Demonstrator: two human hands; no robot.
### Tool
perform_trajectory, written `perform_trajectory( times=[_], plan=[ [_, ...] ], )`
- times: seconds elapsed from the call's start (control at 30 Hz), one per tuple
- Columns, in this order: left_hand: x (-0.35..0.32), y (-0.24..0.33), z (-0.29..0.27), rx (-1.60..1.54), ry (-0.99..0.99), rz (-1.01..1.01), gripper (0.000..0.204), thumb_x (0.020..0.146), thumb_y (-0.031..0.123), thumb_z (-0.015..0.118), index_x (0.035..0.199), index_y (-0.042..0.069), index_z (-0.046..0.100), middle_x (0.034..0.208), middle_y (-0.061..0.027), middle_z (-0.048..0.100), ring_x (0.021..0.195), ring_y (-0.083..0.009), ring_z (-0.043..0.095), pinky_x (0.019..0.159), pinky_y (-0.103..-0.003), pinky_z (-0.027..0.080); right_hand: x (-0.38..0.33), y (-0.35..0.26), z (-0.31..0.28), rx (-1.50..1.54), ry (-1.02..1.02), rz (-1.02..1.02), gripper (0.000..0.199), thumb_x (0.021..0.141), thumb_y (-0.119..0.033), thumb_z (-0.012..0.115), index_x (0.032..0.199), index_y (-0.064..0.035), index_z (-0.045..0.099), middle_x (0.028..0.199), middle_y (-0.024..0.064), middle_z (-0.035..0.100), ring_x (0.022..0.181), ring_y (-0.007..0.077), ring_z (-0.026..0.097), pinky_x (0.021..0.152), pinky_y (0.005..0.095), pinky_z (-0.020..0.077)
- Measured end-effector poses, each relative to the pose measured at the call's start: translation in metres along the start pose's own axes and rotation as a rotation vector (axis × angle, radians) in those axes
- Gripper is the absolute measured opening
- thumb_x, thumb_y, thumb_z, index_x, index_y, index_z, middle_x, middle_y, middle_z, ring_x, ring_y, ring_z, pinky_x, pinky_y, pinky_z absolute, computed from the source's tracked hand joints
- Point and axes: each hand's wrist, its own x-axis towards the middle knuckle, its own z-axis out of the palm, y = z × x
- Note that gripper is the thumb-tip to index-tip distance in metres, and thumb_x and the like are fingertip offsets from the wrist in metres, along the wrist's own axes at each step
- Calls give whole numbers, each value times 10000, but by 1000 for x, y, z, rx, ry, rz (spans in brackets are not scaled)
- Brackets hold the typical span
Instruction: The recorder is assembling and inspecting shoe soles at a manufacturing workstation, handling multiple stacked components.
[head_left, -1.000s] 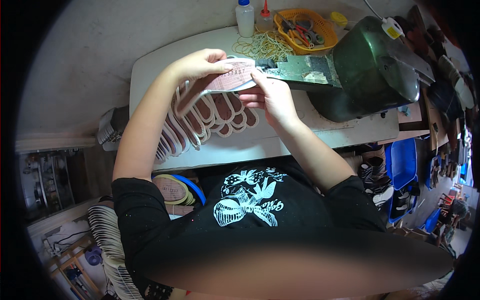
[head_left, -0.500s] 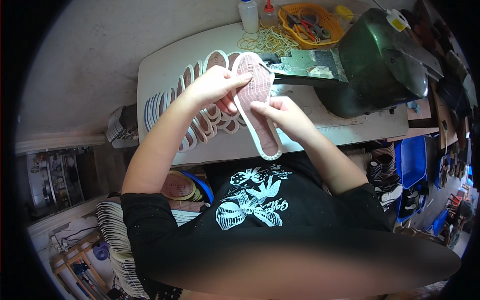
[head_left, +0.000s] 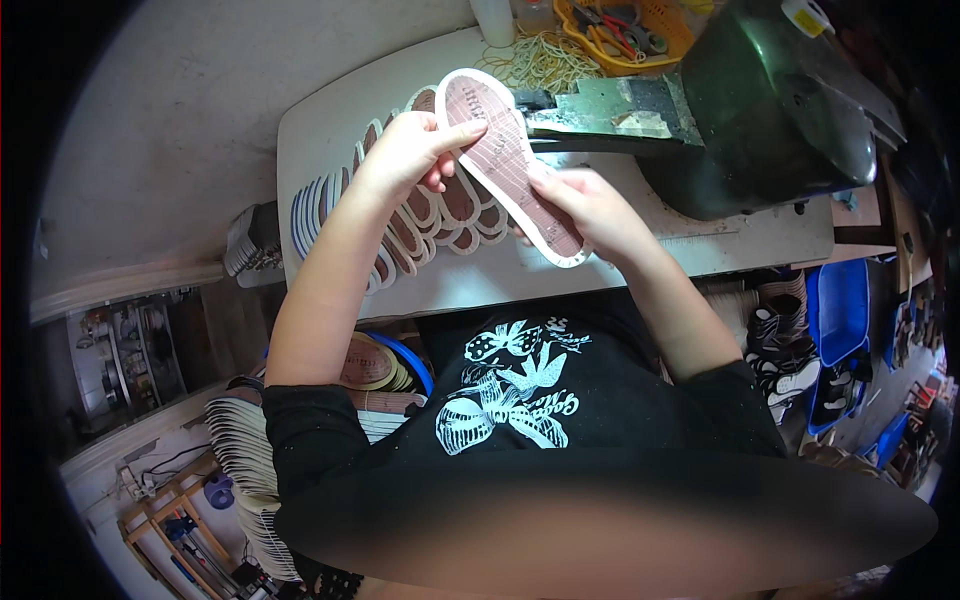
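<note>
The person's black shirt (head_left: 620,405) is closest, in front of the green machine (head_left: 765,125). Far to the left of the machine, beside the shirt, is a long stack of pale soles (head_left: 243,440). A bit nearer to the machine, but also on its left, is a blue tub (head_left: 414,366) with round-ended soles (head_left: 370,362) in it. In front of the machine, on its right side, are some shoes (head_left: 788,370) and a blue bin (head_left: 838,310). Next come the two hands, a little apart, both pinching one pink sole (head_left: 507,168) with a white edge. The sole is up over the white table (head_left: 450,292), to the left of the machine, near the tip of its metal arm (head_left: 615,118); I cannot tell if they touch. The left hand (head_left: 412,155) has its thumb on the upper part. The right hand (head_left: 592,208) has its thumb lower down, with fingers under the sole. Past the hands, farther left of the machine, lots of pink soles (head_left: 458,208) lie over each other. Behind the metal arm are stringy yellow loops (head_left: 545,62), a yellow basket (head_left: 640,68) of tools and a whitish bottle (head_left: 492,22).
</note>
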Motion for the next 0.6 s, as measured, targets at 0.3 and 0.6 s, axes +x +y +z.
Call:
perform_trajectory(
  times=[0.3,0.6],
  plan=[
    [35,-6,-24,13,70,6,430,805,461,671,613,104,528,455,53,433,344,-26,362,329,-177,299,-1,-2,15,-37,105,-40,328,931,-304,513,782,-23,594,540,40,570,386,42,442,373,169,320],
    [-30,-86,-146,-272,615,206,543,888,540,503,1028,20,574,962,-100,635,840,-139,583,737,-287,477,26,16,74,-47,-9,-30,422,931,-429,477,782,-49,587,511,22,530,395,61,420,386,191,306]
  ],
)
